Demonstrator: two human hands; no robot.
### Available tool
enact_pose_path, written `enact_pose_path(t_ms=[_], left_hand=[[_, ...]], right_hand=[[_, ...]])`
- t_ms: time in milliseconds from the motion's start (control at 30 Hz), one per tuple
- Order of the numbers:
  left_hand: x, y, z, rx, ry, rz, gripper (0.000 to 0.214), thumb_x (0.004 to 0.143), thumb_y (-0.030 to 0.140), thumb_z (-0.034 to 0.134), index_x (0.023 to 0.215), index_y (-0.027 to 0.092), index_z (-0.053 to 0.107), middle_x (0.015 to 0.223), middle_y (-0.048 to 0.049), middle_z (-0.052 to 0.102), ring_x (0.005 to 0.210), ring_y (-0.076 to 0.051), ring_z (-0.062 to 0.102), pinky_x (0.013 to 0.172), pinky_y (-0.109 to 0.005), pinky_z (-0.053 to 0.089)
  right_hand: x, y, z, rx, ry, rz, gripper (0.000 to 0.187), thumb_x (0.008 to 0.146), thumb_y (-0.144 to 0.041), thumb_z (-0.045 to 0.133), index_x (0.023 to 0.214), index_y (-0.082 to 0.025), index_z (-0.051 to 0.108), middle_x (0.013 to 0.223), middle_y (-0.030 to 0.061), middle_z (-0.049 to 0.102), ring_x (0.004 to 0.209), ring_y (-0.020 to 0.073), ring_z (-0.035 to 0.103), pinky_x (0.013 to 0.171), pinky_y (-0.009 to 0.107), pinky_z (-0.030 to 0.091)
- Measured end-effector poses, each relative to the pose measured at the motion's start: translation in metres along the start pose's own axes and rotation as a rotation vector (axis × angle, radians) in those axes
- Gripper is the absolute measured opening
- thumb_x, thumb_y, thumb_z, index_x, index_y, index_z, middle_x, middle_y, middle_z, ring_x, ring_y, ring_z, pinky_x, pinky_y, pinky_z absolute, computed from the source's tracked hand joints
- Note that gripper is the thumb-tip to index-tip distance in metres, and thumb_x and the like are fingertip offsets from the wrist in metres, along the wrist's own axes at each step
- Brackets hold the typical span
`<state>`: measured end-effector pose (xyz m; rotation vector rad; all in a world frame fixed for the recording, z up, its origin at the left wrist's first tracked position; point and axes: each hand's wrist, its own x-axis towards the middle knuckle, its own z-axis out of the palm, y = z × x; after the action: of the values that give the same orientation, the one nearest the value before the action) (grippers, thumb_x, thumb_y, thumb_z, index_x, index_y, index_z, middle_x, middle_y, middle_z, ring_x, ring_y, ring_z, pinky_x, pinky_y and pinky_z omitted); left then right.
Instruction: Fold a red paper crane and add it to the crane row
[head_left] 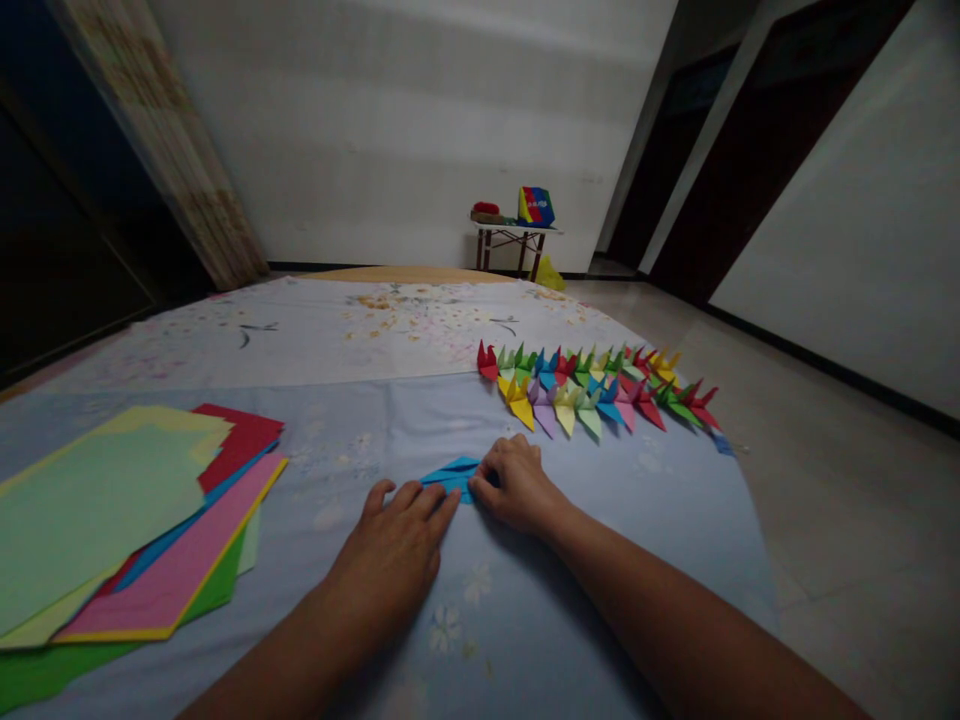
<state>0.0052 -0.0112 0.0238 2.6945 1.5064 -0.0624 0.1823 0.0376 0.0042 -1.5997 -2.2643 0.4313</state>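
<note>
A small piece of folded blue paper lies on the cloth-covered table between my hands. My left hand rests palm down with its fingers spread, the fingertips touching the paper's left and near edges. My right hand is closed at the paper's right end, fingers curled and thumb against the paper. That end of the paper is hidden under the right hand. Beyond my right hand, several folded paper cranes in many colours stand in rows.
Loose sheets of coloured paper lie in an overlapping pile at the left. A flowered tablecloth covers the round table. Against the far wall, a small side table holds a multicoloured box. A yellow bag sits beside it.
</note>
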Motion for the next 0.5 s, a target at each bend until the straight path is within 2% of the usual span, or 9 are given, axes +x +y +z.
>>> enact_pose_path(t_ms=[267, 500], left_hand=[[0.003, -0.002, -0.006, -0.02, 0.004, 0.011, 0.05, 0.079, 0.014, 0.04, 0.127, 0.026, 0.047, 0.121, -0.0069, 0.056, 0.112, -0.026, 0.045, 0.098, -0.051, 0.02], [0.002, -0.003, -0.005, 0.015, 0.032, 0.021, 0.047, 0.082, 0.016, 0.039, 0.127, 0.027, 0.047, 0.122, -0.0073, 0.055, 0.11, -0.026, 0.045, 0.096, -0.049, 0.022]], right_hand=[[-0.002, -0.001, 0.0, -0.008, 0.019, 0.036, 0.017, 0.08, -0.034, 0.055, 0.079, -0.02, 0.064, 0.084, 0.0051, 0.055, 0.09, 0.0209, 0.04, 0.074, 0.032, 0.023], [-0.004, 0.017, -0.009, -0.005, 0.032, 0.115, 0.01, 0.079, -0.031, 0.059, 0.082, -0.023, 0.063, 0.088, 0.0038, 0.054, 0.094, 0.0214, 0.04, 0.075, 0.032, 0.023]])
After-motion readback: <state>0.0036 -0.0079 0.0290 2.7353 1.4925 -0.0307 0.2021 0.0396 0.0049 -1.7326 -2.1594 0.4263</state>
